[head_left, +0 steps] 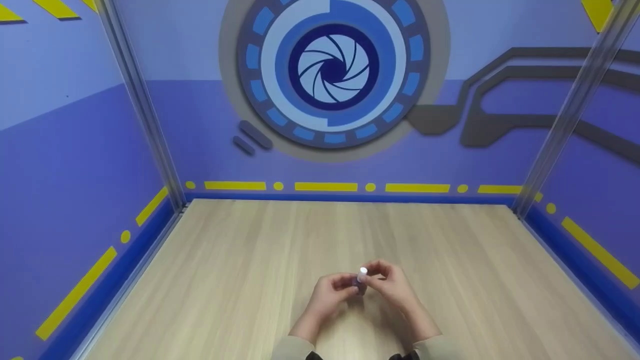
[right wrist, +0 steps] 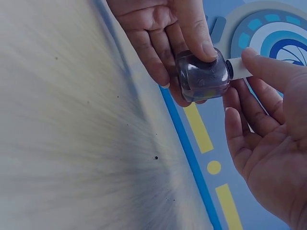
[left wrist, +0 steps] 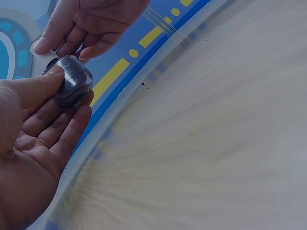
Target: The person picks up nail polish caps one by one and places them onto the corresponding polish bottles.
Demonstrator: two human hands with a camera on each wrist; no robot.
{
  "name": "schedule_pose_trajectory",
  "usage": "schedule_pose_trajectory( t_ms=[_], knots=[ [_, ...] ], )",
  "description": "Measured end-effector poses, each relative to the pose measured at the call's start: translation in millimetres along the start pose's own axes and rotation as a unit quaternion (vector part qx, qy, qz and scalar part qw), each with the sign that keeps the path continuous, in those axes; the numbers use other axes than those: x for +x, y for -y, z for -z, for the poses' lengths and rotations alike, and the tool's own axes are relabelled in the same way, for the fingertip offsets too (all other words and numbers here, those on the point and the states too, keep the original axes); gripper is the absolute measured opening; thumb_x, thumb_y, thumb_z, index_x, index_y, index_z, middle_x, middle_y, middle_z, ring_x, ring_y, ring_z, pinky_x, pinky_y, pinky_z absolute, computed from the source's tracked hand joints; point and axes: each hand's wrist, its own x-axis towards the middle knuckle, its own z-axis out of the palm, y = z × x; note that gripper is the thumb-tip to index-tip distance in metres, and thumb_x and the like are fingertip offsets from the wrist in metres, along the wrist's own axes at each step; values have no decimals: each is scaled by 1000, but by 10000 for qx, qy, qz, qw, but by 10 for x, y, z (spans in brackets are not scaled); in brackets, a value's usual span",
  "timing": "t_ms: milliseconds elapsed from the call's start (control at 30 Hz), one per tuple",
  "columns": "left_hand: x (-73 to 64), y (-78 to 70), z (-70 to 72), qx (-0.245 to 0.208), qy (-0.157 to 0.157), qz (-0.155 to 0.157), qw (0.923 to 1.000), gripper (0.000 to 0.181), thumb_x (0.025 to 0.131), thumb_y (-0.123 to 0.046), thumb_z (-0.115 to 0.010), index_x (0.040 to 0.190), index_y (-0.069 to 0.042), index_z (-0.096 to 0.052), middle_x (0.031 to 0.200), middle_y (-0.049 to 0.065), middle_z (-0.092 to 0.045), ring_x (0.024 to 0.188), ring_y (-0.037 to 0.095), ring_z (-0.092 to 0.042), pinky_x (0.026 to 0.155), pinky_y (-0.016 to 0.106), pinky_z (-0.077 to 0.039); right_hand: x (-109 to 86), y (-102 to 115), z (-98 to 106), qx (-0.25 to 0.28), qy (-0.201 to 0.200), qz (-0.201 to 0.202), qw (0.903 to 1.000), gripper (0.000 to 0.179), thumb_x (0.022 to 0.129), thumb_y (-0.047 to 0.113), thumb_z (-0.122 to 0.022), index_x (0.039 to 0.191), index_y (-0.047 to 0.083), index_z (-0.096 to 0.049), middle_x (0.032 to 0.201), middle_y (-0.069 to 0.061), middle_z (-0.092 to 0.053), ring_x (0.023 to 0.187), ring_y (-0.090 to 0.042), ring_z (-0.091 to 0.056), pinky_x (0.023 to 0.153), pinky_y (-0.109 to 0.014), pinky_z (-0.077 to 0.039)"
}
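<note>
"Pale tabletop [head_left: 240, 270], blue wall [head_left: 190, 125] behind it — where's the bottle [right wrist: 204, 79]?"

"Above the tabletop: left hand [head_left: 330, 292] pinching its smooth body, right hand [head_left: 395, 287] pinching the white cap [right wrist: 238, 69]."

"Risk?"

"A slack left grip could drop it onto the tabletop; a loosened cap — if it's tilted — might spill."
</note>
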Motion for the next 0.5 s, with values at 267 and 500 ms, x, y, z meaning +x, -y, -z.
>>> schedule_pose_trajectory(
  t_ms=[267,500],
  knots=[
    [12,8,4,89,-89,74,9999,27,91,-3,-74,117,5,-71,113,20,-76,105,21,-75,92,25,-61,0,4,25,60,101,-52,9999,31,96,21,-73,121,4,-69,119,-12,-72,112,-19,-63,97,-31,-50],
    [4,-7,5,297,-148,128,9994,28,90,-4,-74,117,3,-71,115,19,-76,107,23,-74,94,25,-61,-4,7,59,183,516,338,9979,32,98,14,-68,126,-3,-68,127,-21,-71,112,-10,-67,97,-22,-53]
  ],
)
